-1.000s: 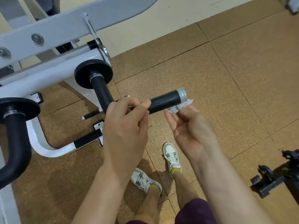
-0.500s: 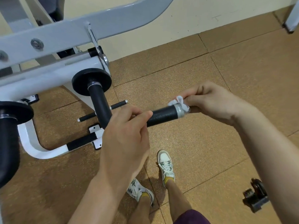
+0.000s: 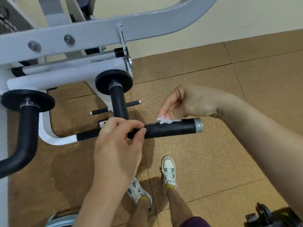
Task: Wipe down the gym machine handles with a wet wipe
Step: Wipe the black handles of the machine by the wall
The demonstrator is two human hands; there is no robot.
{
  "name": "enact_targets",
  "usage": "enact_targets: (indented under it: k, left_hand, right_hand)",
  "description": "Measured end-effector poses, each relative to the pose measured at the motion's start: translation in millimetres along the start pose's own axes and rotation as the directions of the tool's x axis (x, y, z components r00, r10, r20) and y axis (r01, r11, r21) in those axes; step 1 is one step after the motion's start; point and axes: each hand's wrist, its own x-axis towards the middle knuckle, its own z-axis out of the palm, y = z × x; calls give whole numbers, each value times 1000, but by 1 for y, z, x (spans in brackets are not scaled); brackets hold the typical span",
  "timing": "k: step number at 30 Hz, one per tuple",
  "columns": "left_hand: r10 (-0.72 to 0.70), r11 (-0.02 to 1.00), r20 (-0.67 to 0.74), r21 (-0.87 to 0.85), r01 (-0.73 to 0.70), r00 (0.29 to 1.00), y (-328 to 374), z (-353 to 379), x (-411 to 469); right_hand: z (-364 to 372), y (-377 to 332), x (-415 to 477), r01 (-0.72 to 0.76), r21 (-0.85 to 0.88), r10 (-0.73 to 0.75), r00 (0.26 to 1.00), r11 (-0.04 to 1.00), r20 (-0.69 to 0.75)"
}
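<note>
A black textured handle point(image 3: 172, 129) with a silver end cap juts out to the right from a white gym machine point(image 3: 68, 74). My left hand point(image 3: 119, 140) is wrapped around the handle at its bend. My right hand point(image 3: 188, 104) reaches over from the far side and pinches a small crumpled white wet wipe point(image 3: 163, 120), pressing it onto the top of the handle near its middle. A second black curved handle point(image 3: 27, 128) hangs at the left.
The grey machine arm point(image 3: 131, 25) crosses overhead at the top. Thin black pegs point(image 3: 118, 107) stick out below the handle. My feet in white sneakers point(image 3: 168, 171) stand on the brown rubber floor. A dark dumbbell-like object point(image 3: 268, 217) lies at the bottom right.
My right hand came from under the handle's end cap, over the top, and slid the wipe left along the handle toward its middle. My left hand kept its grip.
</note>
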Motion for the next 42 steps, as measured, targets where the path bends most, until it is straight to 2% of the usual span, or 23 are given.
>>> enact_targets:
  k: [5,9,12,15,19,25,28,30,35,37,39,41,42]
  left_hand:
    - [-95,990,-3,-101,94,995,2,-3,1]
    - [-244,939,-61,-266,220,968,3,0,2]
    - [-367,866,-55,-384,319,929,-4,-1,6]
    - [-435,795,-23,-479,372,900,-9,-2,6]
    - [-434,779,-26,-513,361,901,-5,-3,5]
    - [-399,797,-16,-501,338,917,-8,-6,5]
    - [-382,801,-18,-505,321,924,-7,-7,5]
    - [-373,803,-12,-505,316,928,-7,-7,5]
    - [-340,809,-4,-511,291,940,-9,-8,3]
    - [-340,811,1,-506,294,940,-11,-7,4]
    - [-341,815,0,-498,296,940,-12,-7,5]
    - [-338,819,2,-492,295,941,-12,-8,5]
    - [-334,823,5,-487,294,942,-11,-8,5]
  right_hand:
    - [-6,3,-3,-18,-50,16,999,999,-38]
    - [9,-17,7,50,-143,-49,999,988,13]
    - [5,-20,6,-6,-214,13,999,977,34]
    - [0,-18,4,-80,-209,92,995,975,49]
    - [27,-31,26,-53,-143,54,999,988,6]
    - [55,-42,36,-19,-29,15,990,999,-139]
    - [65,-48,46,-35,-19,30,968,999,-249]
    - [68,-49,51,-48,57,63,954,997,-293]
    - [58,-54,47,-109,-69,98,984,992,-150]
    - [60,-56,52,-102,-28,92,967,994,-236]
    - [67,-55,62,-73,144,123,917,987,-379]
    - [68,-54,64,-41,119,92,881,992,-464]
    - [66,-53,62,-43,65,67,898,997,-435]
